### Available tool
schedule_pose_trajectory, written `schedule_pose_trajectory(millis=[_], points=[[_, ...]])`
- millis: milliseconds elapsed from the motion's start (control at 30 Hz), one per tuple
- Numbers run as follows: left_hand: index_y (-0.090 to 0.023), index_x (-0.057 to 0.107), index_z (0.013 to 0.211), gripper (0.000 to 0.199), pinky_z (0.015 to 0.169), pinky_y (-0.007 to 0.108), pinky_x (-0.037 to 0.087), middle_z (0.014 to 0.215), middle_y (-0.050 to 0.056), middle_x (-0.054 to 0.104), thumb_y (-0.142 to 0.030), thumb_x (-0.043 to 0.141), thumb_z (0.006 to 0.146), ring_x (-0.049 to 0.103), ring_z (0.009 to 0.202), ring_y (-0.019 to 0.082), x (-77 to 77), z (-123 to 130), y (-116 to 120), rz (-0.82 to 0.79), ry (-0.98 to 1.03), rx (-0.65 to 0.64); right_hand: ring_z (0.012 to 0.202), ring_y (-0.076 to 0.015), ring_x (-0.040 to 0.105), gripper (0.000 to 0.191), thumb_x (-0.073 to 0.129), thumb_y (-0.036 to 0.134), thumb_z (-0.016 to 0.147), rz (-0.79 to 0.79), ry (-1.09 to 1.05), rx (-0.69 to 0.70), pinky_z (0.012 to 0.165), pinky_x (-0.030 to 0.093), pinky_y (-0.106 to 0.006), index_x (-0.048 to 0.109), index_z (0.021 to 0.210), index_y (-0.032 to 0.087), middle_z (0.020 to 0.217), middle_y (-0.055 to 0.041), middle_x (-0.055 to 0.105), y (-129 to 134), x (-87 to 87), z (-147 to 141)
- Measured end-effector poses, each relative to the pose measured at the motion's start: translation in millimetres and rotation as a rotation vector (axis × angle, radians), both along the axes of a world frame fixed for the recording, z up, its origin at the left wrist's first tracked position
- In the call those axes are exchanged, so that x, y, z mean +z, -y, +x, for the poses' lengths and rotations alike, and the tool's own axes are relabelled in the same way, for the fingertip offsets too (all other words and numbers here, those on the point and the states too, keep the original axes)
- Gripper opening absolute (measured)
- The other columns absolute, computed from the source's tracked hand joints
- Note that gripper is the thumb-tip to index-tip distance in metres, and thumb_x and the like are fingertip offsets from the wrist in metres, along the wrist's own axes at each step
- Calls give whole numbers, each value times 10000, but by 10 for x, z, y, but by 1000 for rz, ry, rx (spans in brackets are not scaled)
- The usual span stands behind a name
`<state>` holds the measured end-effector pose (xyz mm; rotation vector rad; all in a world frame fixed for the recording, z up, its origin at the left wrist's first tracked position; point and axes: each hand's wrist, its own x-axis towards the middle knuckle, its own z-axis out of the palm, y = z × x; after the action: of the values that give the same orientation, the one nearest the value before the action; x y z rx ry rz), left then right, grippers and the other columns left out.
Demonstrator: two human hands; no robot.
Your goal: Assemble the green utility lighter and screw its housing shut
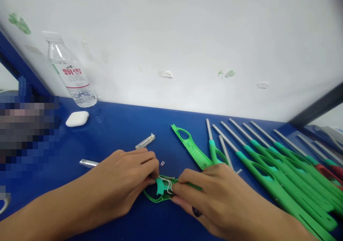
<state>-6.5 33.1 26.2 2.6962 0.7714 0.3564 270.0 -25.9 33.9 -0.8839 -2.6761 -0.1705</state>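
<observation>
An opened green lighter shell half (153, 199) lies between my hands, holding a teal trigger (160, 186) and thin white wires (169, 186). My left hand (134, 173) pinches its left side beside the trigger; the fingertips are partly hidden. Over the right side, my right hand (211, 194) has its fingers closed on the shell near the wires, covering that end. Beyond my left fingers lies a clear fuel tank (145, 141). A small metal piece (162, 163) sits just past the shell. Left of my wrist a silver metal tube (89, 163) shows partly.
Another green shell half (197, 151) lies beyond my right hand. Several long-nosed green lighters (284, 191) line the right side, with red ones (328, 175) at the edge. A water bottle (71, 71) and a white case (77, 119) stand back left, before a white wall (187, 37).
</observation>
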Motion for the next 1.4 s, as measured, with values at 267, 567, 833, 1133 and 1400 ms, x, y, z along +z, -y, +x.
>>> schedule_pose_trajectory(millis=[267,567,833,1133,1400], points=[[-250,586,978,226,672,362,373,959,-27,697,-53,549,1082,660,825,183,-3,-3,5,1,13,6,531,-178,555,184,613,181,1148,11,-28,-1,479,298,-402,778,1088,237,891,52,742,-1,-21,11],[-254,586,987,225,683,353,378,966,-30,698,-59,536,1085,647,823,176,-25,-4,-28,-10,42,0,534,-163,554,317,553,266,1202,2,-70,-26,469,273,-389,730,940,244,796,57,682,-27,-42,-32],[-267,606,1034,246,708,346,391,1020,-30,708,-69,478,1104,666,894,183,-52,-12,-47,-54,53,-15,539,-155,550,358,530,253,1206,-30,-91,-44,468,288,-384,709,896,236,788,58,660,-15,-46,-47],[-260,608,1016,246,691,331,396,1003,-23,711,-60,487,1092,670,862,180,-27,8,-61,-31,61,-37,574,-142,562,172,723,147,1049,-68,-92,-68,489,261,-377,701,907,242,814,71,682,18,-64,-70],[-266,596,1032,257,688,339,387,1012,-20,709,-57,459,1092,663,861,189,-64,-6,-72,-18,67,-51,568,-133,555,154,742,118,992,-105,-103,-104,502,237,-369,706,919,249,826,78,697,34,-64,-63]])
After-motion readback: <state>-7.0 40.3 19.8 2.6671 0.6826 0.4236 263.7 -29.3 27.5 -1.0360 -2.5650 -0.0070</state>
